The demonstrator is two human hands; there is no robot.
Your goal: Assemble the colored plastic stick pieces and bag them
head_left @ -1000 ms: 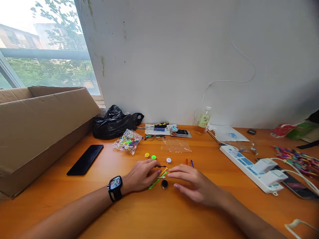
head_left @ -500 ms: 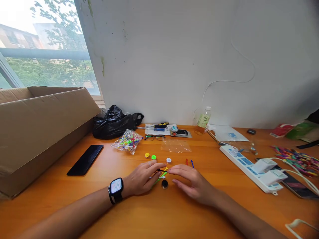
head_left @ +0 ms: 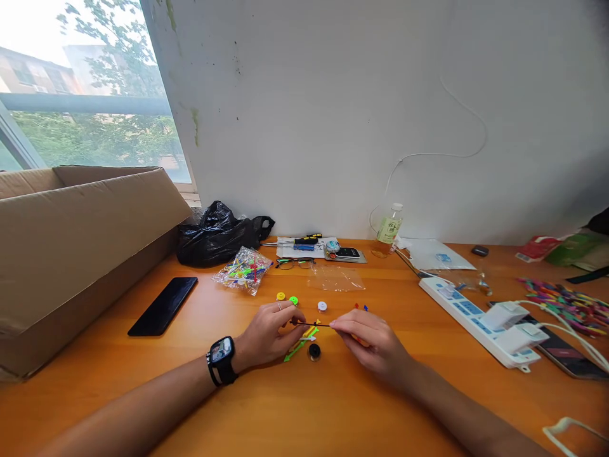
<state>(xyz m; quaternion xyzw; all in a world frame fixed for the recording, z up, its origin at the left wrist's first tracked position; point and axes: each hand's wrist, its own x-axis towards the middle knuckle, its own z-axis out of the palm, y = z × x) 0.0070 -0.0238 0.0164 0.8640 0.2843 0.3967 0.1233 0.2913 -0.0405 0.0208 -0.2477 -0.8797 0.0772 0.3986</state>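
Observation:
A thin black plastic arrow lies level between my two hands, just above the table. My left hand, wearing a watch, pinches its left end; my right hand pinches the right end. Under and in front of it are a green arrow, a white arrow and a yellow arrow. Close below stands a small black round piece on a clear base. Behind my fingers are a white round piece, a green one and a yellow one. Red and blue arrow tips show behind my right hand.
A phone and a cardboard box are at left. Behind lie a bag of colourful parts, a black plastic bag, glasses and a bottle. A power strip with chargers lies right.
My left hand has drawn back a little to the left and my right fingers have closed onto the black arrow. More of the arrow and the green arrow now shows.

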